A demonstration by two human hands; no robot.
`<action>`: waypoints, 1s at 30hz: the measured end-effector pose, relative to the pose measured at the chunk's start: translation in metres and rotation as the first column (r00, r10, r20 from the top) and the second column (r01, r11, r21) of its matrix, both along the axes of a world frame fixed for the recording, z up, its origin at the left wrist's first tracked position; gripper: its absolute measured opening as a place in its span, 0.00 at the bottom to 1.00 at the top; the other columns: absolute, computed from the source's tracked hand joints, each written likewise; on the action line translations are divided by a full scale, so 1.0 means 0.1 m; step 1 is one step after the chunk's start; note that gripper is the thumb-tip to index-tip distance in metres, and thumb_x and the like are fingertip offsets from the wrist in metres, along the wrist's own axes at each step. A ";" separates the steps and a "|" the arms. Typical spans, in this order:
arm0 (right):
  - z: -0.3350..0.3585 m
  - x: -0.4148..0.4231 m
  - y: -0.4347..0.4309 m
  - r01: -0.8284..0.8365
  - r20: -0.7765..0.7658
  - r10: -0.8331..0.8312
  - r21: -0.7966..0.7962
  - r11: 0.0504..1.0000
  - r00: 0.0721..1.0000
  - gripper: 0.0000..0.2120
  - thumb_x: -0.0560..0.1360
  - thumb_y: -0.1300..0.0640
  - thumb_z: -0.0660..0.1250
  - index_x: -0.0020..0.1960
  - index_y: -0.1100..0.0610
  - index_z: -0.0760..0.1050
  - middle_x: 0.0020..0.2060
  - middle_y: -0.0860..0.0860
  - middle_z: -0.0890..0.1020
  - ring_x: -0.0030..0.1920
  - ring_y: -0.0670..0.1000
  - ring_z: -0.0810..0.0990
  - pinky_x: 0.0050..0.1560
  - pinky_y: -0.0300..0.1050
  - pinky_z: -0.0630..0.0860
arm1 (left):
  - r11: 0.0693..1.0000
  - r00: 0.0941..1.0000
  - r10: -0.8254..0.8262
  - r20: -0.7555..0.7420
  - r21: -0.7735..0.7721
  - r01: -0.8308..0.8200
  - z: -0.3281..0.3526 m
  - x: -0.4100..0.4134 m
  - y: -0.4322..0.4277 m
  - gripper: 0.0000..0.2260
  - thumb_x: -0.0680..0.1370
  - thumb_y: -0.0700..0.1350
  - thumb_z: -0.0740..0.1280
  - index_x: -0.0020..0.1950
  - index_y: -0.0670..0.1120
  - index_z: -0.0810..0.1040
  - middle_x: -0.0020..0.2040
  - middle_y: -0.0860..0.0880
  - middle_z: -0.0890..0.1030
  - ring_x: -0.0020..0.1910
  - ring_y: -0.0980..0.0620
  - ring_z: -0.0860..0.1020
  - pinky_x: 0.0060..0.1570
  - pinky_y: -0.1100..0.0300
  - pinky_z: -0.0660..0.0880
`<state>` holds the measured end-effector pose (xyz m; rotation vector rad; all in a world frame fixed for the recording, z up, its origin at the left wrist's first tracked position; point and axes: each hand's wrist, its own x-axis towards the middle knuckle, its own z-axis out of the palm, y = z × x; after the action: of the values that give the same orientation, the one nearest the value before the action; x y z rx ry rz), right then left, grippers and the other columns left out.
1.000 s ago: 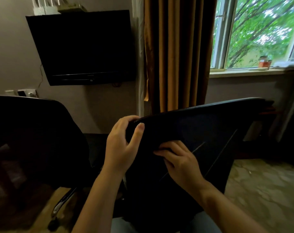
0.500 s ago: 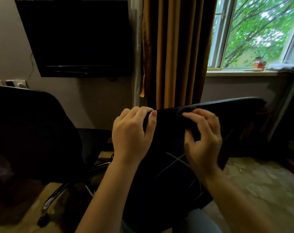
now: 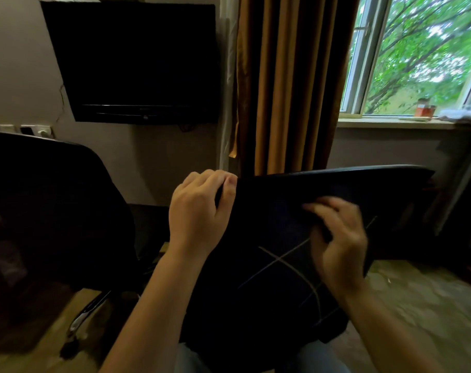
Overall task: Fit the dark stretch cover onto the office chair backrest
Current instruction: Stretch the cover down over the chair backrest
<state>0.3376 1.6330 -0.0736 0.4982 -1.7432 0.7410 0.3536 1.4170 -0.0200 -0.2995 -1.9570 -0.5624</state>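
The dark stretch cover (image 3: 266, 278), marked with thin pale crossing lines, is held up in front of me over my lap. My left hand (image 3: 199, 211) grips its upper left corner with curled fingers. My right hand (image 3: 339, 238) pinches a fold of the fabric a little below the top edge, blurred by motion. The black office chair (image 3: 53, 211) stands to the left with its backrest bare, apart from the cover and both hands.
A black wall-mounted TV (image 3: 137, 63) hangs ahead, with brown curtains (image 3: 285, 84) beside it. A window (image 3: 422, 52) and its sill (image 3: 396, 122) with small items are at right. The chair's wheeled base (image 3: 83, 321) rests on a pale patterned floor.
My right hand dropped from the cover's top edge to a fold lower on the fabric. My left hand kept its grip on the corner. The view tilted slightly.
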 end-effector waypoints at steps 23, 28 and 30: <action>0.08 0.00 0.02 0.017 -0.021 -0.014 0.142 0.990 1.000 0.10 0.75 0.66 0.62 0.50 0.63 0.82 0.48 0.57 0.79 0.51 0.54 0.76 0.59 0.36 0.70 | 1.000 1.000 0.002 0.004 0.019 -0.002 -0.01 -0.05 -0.17 0.15 0.81 0.51 0.55 0.48 0.48 0.80 0.41 0.55 0.80 0.39 0.59 0.72 0.40 0.58 0.71; 0.28 0.09 -0.21 0.010 -0.073 -0.006 0.046 0.999 0.997 0.10 0.71 0.68 0.67 0.51 0.62 0.82 0.49 0.57 0.79 0.53 0.52 0.75 0.59 0.39 0.72 | 1.000 1.000 0.016 -0.013 0.023 -0.016 -0.01 -0.05 -0.20 0.14 0.81 0.50 0.56 0.47 0.47 0.81 0.41 0.54 0.81 0.39 0.59 0.72 0.40 0.59 0.70; 0.20 0.08 -0.32 -0.021 -0.051 0.026 0.096 0.995 0.998 0.10 0.72 0.66 0.66 0.51 0.61 0.82 0.49 0.56 0.79 0.52 0.51 0.75 0.57 0.38 0.72 | 1.000 1.000 0.017 -0.007 0.024 -0.017 0.00 -0.05 -0.22 0.15 0.81 0.50 0.56 0.47 0.47 0.81 0.41 0.54 0.81 0.40 0.60 0.72 0.40 0.60 0.69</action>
<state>0.3454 1.6014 -0.0537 0.5988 -1.7327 0.6579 0.3484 1.3952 -0.0201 -0.2693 -1.9430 -0.5721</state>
